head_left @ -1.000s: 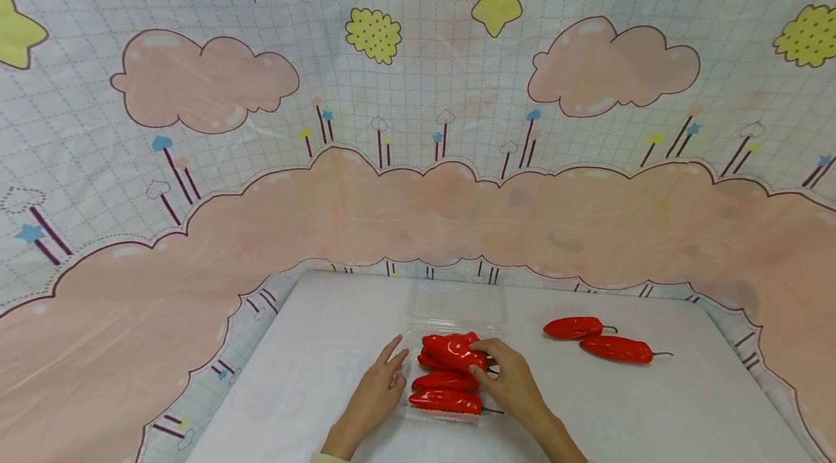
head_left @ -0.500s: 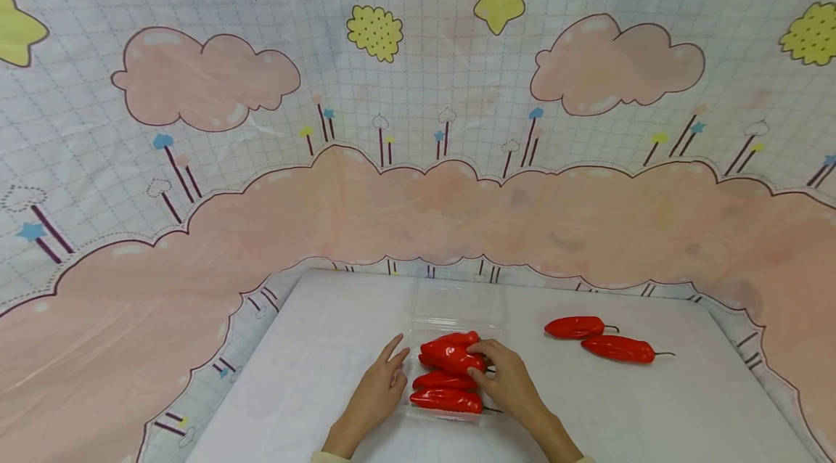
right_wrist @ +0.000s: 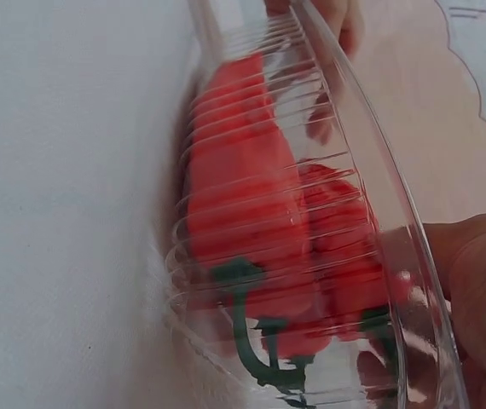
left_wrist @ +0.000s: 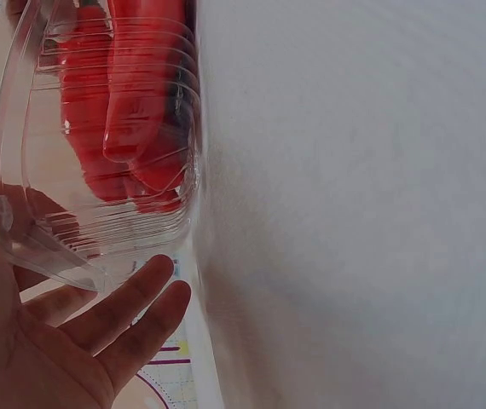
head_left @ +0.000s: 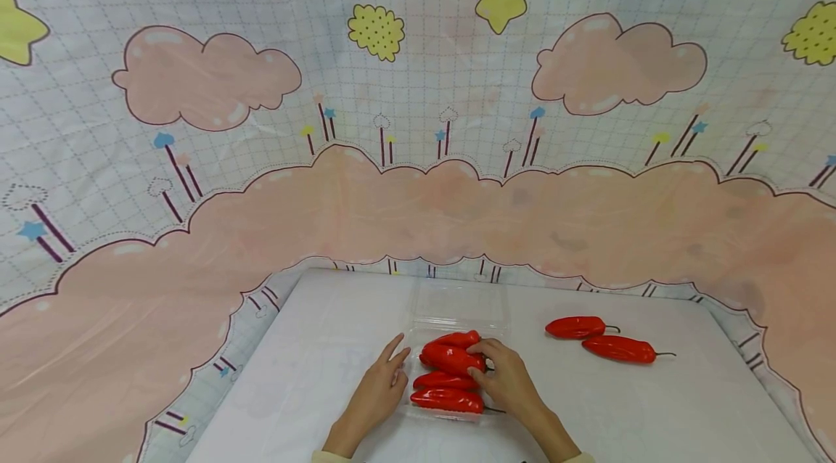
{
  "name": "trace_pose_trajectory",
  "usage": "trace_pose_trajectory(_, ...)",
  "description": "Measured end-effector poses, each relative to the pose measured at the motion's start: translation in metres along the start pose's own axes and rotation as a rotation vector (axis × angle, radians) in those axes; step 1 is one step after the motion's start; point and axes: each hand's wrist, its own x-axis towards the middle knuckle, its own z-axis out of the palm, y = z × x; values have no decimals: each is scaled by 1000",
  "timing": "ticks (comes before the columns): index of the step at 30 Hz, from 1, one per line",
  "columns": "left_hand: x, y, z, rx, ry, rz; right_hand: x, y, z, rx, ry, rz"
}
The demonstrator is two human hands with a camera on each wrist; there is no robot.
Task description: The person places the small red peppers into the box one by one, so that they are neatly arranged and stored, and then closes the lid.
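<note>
My right hand (head_left: 512, 379) pinches a red pepper (head_left: 451, 359) by its stem end, thumb on the near side and fingers on the far side. That pepper lies over others in a clear plastic clamshell box, whose ribbed wall (right_wrist: 243, 192) shows in the right wrist view. Another red pepper (head_left: 447, 400) lies along the box's near side, its dark stem pointing right. In the head view my left hand (head_left: 375, 389) is at the box's left end, fingers spread and holding nothing. The left wrist view has its relaxed fingers (left_wrist: 128, 298) right by the box's end wall.
The box's transparent lid (head_left: 459, 303) lies folded back behind it. Two more red peppers, one farther back (head_left: 575, 327) and one nearer (head_left: 620, 349), rest on the white table (head_left: 614, 412) to the right. A printed curtain (head_left: 418, 216) rises along the table's back edge.
The pepper in my right hand has come slightly nearer and settled lower, and the pepper behind it shows more. My left hand stays almost where it was.
</note>
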Motion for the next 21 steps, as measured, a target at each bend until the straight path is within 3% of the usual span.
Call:
trace_pose_trajectory(7, 0, -1, 0, 6, 6, 12, 1, 0, 0, -32, 21, -5)
trace_pose_trajectory(21, 0, -1, 0, 10, 9, 20, 3, 2, -3, 6, 49, 31)
